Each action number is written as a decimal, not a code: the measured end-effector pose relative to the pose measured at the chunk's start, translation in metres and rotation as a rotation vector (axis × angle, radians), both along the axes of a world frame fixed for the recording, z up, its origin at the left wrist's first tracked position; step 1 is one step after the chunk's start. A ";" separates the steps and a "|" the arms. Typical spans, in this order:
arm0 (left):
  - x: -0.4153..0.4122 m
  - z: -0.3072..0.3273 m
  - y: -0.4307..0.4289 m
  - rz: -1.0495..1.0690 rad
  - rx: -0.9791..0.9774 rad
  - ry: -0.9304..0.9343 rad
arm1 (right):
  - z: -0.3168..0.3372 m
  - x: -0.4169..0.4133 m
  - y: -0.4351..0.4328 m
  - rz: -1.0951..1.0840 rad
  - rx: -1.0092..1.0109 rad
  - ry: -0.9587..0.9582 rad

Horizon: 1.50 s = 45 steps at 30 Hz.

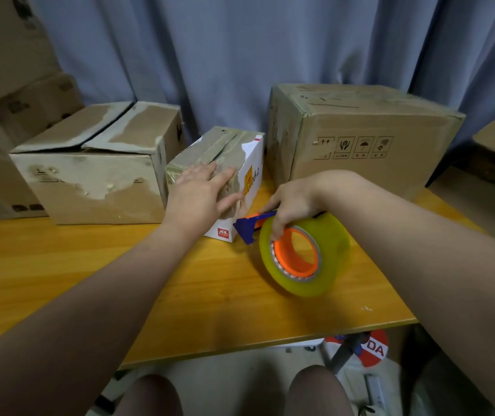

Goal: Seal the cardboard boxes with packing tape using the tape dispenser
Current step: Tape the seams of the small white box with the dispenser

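"JDL" on white box [253, 159], "DA" on disc [376, 351]

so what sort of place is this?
Likely a makeshift packing or storage corner: worn brown cardboard boxes on and beside a yellow wooden table, a blue-grey curtain behind, and the right hand gripping a blue-and-orange tape dispenser.

One wooden table [60, 265] bears three cardboard boxes: two brown boxes [90, 175] [360, 139], one white box [252, 163]. One tape dispenser [249, 225], one tape roll [330, 253], one left hand [201, 196], one right hand [294, 205].
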State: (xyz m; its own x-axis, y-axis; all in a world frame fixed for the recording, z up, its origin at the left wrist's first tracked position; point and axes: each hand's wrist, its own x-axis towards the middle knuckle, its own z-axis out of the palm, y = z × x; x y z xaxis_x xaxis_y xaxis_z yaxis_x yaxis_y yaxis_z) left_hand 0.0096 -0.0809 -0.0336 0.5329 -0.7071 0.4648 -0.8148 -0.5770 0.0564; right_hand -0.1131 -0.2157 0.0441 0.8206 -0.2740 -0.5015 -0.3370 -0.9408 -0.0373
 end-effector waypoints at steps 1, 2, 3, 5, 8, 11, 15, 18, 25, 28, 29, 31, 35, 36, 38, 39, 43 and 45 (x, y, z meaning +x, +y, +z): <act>0.000 0.000 0.000 -0.007 0.001 -0.004 | 0.000 0.003 0.003 -0.011 -0.015 0.004; 0.000 0.001 0.000 -0.013 0.006 -0.006 | 0.001 0.005 0.006 -0.033 -0.012 0.008; 0.000 0.002 0.001 -0.014 0.017 -0.006 | 0.002 0.008 0.009 -0.053 0.005 0.016; 0.001 0.004 0.001 -0.007 0.054 -0.012 | 0.006 0.011 0.012 -0.060 0.051 0.046; 0.000 0.008 0.002 -0.009 0.098 -0.035 | 0.012 0.013 0.013 -0.078 0.015 0.028; -0.003 0.010 -0.001 0.006 0.156 -0.067 | 0.017 0.016 0.019 -0.073 -0.104 0.049; 0.000 0.010 -0.001 0.025 0.173 -0.058 | 0.010 0.015 0.019 -0.082 -0.127 0.123; 0.002 0.008 0.004 0.022 0.145 -0.044 | 0.001 -0.005 -0.003 -0.167 0.035 0.079; -0.002 0.007 0.001 0.024 0.086 -0.018 | -0.050 -0.067 -0.067 -0.772 0.856 -0.605; -0.003 0.006 0.002 0.030 0.082 -0.020 | -0.085 -0.077 -0.083 -0.928 0.999 -0.672; -0.004 0.006 0.002 0.032 0.086 -0.018 | -0.093 -0.079 -0.088 -0.958 1.034 -0.668; -0.005 0.006 0.001 0.034 0.078 -0.008 | -0.103 -0.079 -0.092 -0.976 1.060 -0.650; -0.006 0.009 0.002 0.037 0.076 -0.005 | -0.103 -0.072 -0.101 -0.825 0.704 -0.545; -0.007 0.010 0.002 0.037 0.084 -0.005 | -0.098 -0.069 -0.102 -0.723 0.529 -0.482; -0.007 0.010 0.002 0.041 0.096 -0.002 | -0.086 -0.060 -0.096 -0.545 0.178 -0.474; -0.007 0.010 0.001 0.042 0.100 0.000 | -0.079 -0.056 -0.088 -0.483 0.070 -0.600; -0.006 0.007 -0.002 0.052 0.092 -0.014 | -0.062 -0.037 -0.012 -0.208 0.319 -1.098; -0.006 0.007 -0.002 0.051 0.081 -0.020 | -0.070 -0.020 0.021 -0.150 0.271 -1.009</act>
State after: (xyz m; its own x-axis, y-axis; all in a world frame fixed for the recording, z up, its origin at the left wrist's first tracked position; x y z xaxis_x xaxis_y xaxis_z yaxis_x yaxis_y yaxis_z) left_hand 0.0038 -0.0830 -0.0269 0.5603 -0.7150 0.4182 -0.7848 -0.6197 -0.0081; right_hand -0.1327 -0.1949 -0.0257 0.8586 -0.3883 0.3347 -0.1452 -0.8103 -0.5677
